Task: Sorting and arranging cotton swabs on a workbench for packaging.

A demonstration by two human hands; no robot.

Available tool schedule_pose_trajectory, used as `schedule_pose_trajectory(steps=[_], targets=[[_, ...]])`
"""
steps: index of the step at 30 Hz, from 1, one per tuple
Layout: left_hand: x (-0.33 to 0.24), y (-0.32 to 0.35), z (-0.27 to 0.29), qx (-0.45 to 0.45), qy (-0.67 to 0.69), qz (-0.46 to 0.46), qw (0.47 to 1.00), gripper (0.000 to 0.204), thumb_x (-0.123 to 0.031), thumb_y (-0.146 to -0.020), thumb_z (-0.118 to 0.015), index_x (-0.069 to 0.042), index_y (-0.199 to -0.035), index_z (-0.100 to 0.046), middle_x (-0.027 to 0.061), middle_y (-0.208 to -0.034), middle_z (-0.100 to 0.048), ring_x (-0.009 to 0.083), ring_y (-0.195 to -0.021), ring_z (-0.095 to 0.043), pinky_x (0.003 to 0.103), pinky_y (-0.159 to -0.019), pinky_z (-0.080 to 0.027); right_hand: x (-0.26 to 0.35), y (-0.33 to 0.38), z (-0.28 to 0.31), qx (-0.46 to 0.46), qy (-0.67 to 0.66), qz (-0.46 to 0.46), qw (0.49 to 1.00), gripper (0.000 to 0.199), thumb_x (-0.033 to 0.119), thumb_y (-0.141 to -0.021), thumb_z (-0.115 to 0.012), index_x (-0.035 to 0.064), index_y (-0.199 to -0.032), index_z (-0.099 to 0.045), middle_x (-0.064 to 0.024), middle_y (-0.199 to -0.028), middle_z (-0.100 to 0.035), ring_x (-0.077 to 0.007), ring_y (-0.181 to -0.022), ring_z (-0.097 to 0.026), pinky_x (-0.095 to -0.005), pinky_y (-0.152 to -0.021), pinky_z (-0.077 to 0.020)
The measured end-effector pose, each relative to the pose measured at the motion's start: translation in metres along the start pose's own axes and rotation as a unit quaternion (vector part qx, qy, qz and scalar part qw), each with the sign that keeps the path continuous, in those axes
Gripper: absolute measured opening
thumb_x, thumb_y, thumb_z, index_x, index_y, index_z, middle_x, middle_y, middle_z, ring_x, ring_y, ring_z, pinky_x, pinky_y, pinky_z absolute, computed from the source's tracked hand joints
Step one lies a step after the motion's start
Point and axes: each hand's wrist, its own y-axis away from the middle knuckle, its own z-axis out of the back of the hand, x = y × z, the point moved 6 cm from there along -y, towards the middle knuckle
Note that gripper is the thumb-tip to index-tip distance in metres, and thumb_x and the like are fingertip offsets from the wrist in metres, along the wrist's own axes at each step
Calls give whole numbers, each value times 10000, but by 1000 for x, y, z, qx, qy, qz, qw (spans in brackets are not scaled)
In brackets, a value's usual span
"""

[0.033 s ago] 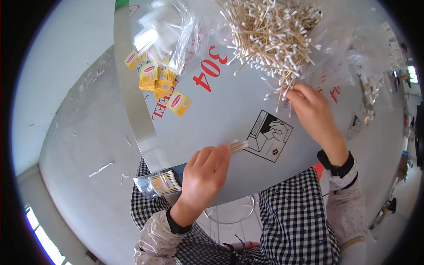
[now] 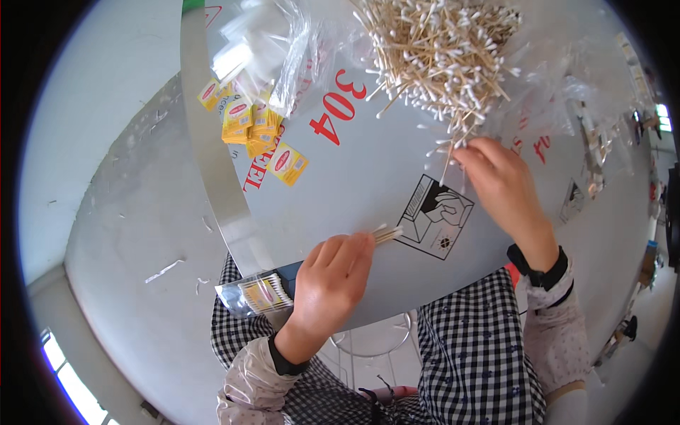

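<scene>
My left hand (image 2: 331, 283) is closed around a small bunch of cotton swabs (image 2: 386, 234), whose white tips stick out past the fingers over the table's near side. Farther right, my right hand (image 2: 501, 177) has its thumb and fingers pinched together at loose swabs (image 2: 445, 150) along the near edge of a big heap of cotton swabs (image 2: 443, 60). Its fingertips partly hide what they grip. Beside my left wrist, a clear packet (image 2: 258, 295) with a row of swabs and a yellow card lies at the table edge.
Yellow printed cards (image 2: 241, 126) are stacked at the left of the metal table (image 2: 340, 191), with a single card (image 2: 287, 164) nearer. Clear plastic bags (image 2: 258, 49) lie behind them. Crumpled clear film (image 2: 552, 92) spreads right of the heap. A stool's metal ring (image 2: 372, 350) shows below.
</scene>
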Motion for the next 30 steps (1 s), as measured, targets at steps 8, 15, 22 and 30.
schedule_pose_trajectory(steps=[8,15,22,30], targets=[[5,-6,-5,19,29,-36,999,329,-9,-612,-650,54,-935,-637,106,-943,-605,226,-810,-606,318,-684,-513,83,-1,-20,-20,-136,7,991,256,28,-723,-638,61,-977,-644,-54,-876,-569,-195,-703,-587,-309,-596,-481],[33,1,9,19,93,78,992,216,42,-622,-732,-9,-809,-637,92,-897,-637,251,-769,-608,332,-637,-501,62,-11,-7,14,-252,-83,964,283,-108,-764,-601,29,-1005,-658,-111,-931,-608,-211,-711,-604,-284,-617,-486],[45,-2,21,-22,94,113,989,220,69,-631,-695,-19,-818,-621,60,-838,-596,223,-697,-556,316,-574,-463,98,1,-20,102,-275,10,956,155,12,-697,-676,25,-848,-644,-58,-791,-564,-185,-648,-576,-291,-531,-453],[50,-12,-3,-9,127,106,986,177,-14,-655,-711,-52,-801,-618,35,-811,-529,200,-725,-526,322,-597,-452,109,13,-35,58,-193,91,975,155,27,-627,-671,22,-750,-576,-46,-769,-517,-178,-660,-560,-291,-515,-441]])
